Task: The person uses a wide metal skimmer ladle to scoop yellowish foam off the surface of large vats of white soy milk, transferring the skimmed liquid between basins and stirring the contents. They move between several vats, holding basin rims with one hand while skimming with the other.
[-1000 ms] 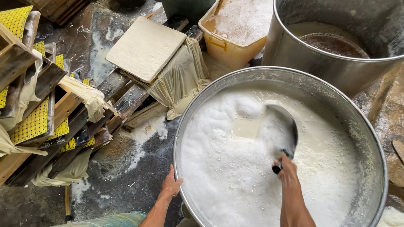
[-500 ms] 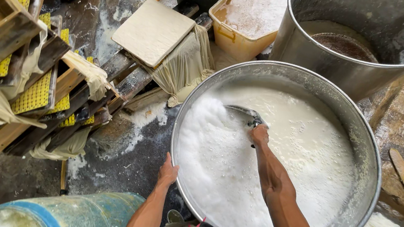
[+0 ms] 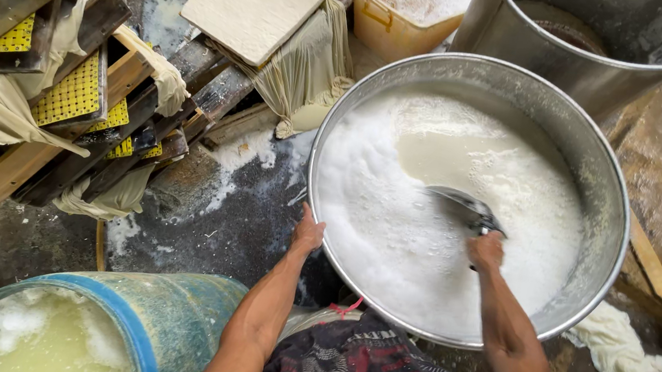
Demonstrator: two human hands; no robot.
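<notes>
Wet floor [image 3: 203,230], foam-splashed. Our right hand [image 3: 486,250] is clenched on the ladle [image 3: 460,204], skimming mid-vat [image 3: 587,168]; left hand [image 3: 308,233] clasps the near-left rim. Next, we judge: sweep foam aside steadily.

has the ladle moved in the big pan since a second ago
Yes. The ladle was near the far right side of the big metal pan; the right hand has since swept it toward the pan's middle, nearer the person.

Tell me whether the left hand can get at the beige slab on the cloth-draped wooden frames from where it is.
Probably not without stepping over. The left hand grips the basin rim, and the beige slab lies well beyond it, across wet floor. Nothing blocks the way.
</notes>
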